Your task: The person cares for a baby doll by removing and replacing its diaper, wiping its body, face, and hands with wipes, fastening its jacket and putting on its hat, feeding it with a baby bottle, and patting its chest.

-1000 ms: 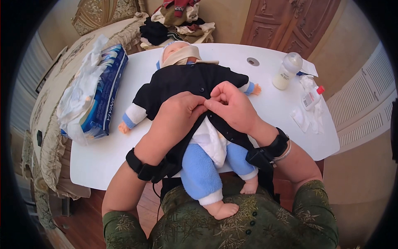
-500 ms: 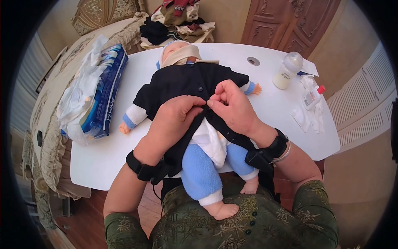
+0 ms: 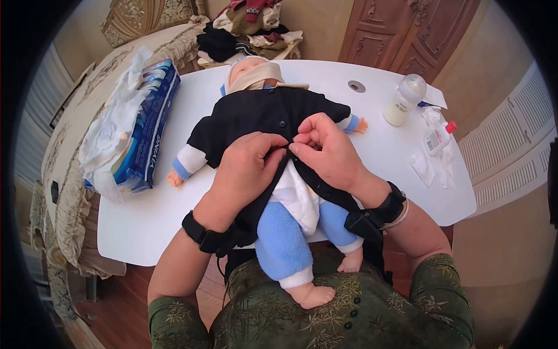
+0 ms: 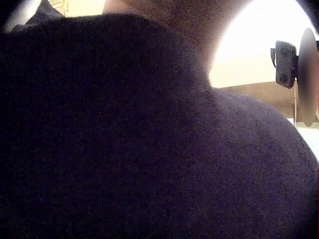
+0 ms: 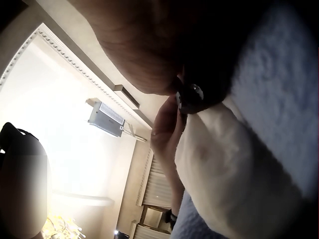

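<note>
A baby doll (image 3: 239, 72) lies on its back on the white table, dressed in a black buttoned jacket (image 3: 244, 113) over blue fleece pants (image 3: 283, 241). At the jacket's front opening, just below a button (image 3: 283, 124), my left hand (image 3: 241, 171) pinches one edge between thumb and fingers. Facing it, my right hand (image 3: 330, 157) pinches the other edge, fingertips nearly meeting the left ones. Below them the jacket parts over a white cloth (image 3: 296, 203). In the right wrist view a shiny dark button (image 5: 191, 98) shows by the fingers; black fabric (image 4: 124, 134) fills most of the left wrist view.
On the table's left lies a blue diaper pack (image 3: 152, 131) with white diapers on top. A milk bottle (image 3: 403, 102), a small red-capped bottle (image 3: 439, 138) and crumpled tissues (image 3: 427, 166) stand at the right. Behind is a heap of clothes (image 3: 250, 35); a bed (image 3: 70, 134) borders the left.
Both hands stay at the jacket's front edges. My left thumb has drawn a little down and away from its fingertips, and the left wrist has shifted slightly right.
</note>
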A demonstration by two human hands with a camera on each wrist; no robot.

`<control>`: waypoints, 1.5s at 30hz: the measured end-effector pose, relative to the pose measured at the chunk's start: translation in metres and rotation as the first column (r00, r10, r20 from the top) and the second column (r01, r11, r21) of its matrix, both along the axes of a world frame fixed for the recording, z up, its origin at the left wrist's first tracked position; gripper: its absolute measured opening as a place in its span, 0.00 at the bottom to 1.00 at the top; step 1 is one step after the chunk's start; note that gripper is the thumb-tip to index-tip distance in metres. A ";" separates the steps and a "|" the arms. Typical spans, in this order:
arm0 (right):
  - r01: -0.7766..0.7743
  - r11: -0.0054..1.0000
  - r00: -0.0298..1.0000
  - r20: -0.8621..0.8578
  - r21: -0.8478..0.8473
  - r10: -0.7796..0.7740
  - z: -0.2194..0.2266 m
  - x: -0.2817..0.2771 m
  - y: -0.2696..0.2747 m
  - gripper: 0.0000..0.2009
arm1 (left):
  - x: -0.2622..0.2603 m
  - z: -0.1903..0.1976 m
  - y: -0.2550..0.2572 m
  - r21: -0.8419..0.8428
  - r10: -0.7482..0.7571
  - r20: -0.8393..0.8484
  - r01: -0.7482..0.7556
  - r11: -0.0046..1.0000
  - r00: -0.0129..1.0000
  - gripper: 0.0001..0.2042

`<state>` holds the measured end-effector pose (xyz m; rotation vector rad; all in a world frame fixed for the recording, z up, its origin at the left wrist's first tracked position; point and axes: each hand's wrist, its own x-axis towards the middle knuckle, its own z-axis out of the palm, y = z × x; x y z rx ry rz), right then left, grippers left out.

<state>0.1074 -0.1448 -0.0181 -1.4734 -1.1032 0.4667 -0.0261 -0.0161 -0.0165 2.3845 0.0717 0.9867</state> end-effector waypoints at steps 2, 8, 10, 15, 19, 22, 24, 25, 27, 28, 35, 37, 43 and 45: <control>-0.006 1.000 1.000 -0.017 0.005 0.006 -0.001 0.000 0.000 0.14 | 0.000 0.001 -0.001 0.003 0.010 -0.008 -0.010 1.000 1.000 0.06; 0.063 0.994 0.997 0.055 -0.091 -0.058 0.010 -0.008 0.001 0.14 | 0.000 0.003 -0.003 0.112 0.031 -0.017 -0.029 0.993 0.999 0.06; 0.048 0.995 0.999 0.016 -0.083 -0.047 0.008 -0.007 0.001 0.13 | -0.001 0.003 -0.002 0.096 0.023 -0.025 -0.021 0.995 0.999 0.06; 0.031 0.999 0.999 0.034 -0.045 -0.030 0.001 -0.005 0.000 0.12 | -0.001 0.001 -0.001 0.010 0.015 -0.019 -0.015 1.000 1.000 0.06; 0.039 0.998 0.999 0.021 -0.040 -0.039 0.001 -0.004 0.000 0.12 | -0.001 -0.001 0.000 -0.049 0.013 -0.017 -0.014 0.999 1.000 0.07; 0.013 1.000 0.999 -0.045 -0.019 -0.014 -0.001 -0.003 0.001 0.13 | -0.001 -0.001 -0.001 -0.147 0.003 -0.040 -0.009 0.989 0.999 0.07; -0.005 1.000 0.997 -0.080 0.008 0.006 -0.004 -0.001 0.002 0.13 | -0.002 0.000 0.000 -0.194 0.001 -0.059 -0.013 0.981 0.998 0.08; -0.032 0.999 0.991 -0.128 0.025 0.035 -0.004 0.000 0.002 0.13 | -0.002 0.001 0.001 -0.181 -0.002 -0.082 -0.013 0.983 0.997 0.07; -0.059 0.997 0.983 -0.173 0.044 0.066 -0.006 0.002 0.002 0.13 | -0.003 0.002 0.004 -0.167 -0.003 -0.103 -0.014 0.986 0.995 0.07; -0.076 0.995 0.978 -0.191 0.062 0.087 -0.006 0.002 0.002 0.13 | -0.004 0.002 0.006 -0.158 -0.016 -0.148 -0.008 0.987 0.989 0.07; -0.098 0.993 0.982 -0.154 0.059 0.106 -0.008 0.005 -0.001 0.13 | -0.005 0.003 0.019 -0.329 -0.163 -0.236 0.079 0.941 0.958 0.07; -0.081 0.995 0.988 -0.130 0.058 0.088 -0.006 0.002 -0.001 0.13 | -0.005 0.002 0.017 -0.341 -0.165 -0.225 0.081 0.936 0.960 0.07; 0.016 1.000 0.997 0.076 -0.025 -0.014 0.003 -0.005 -0.007 0.12 | -0.009 0.002 0.001 -0.196 -0.060 -0.112 0.037 0.980 0.992 0.10; 0.049 0.999 0.989 0.141 -0.021 -0.046 0.008 -0.009 -0.014 0.12 | -0.022 0.010 -0.008 -0.092 0.009 -0.063 -0.014 0.996 0.998 0.11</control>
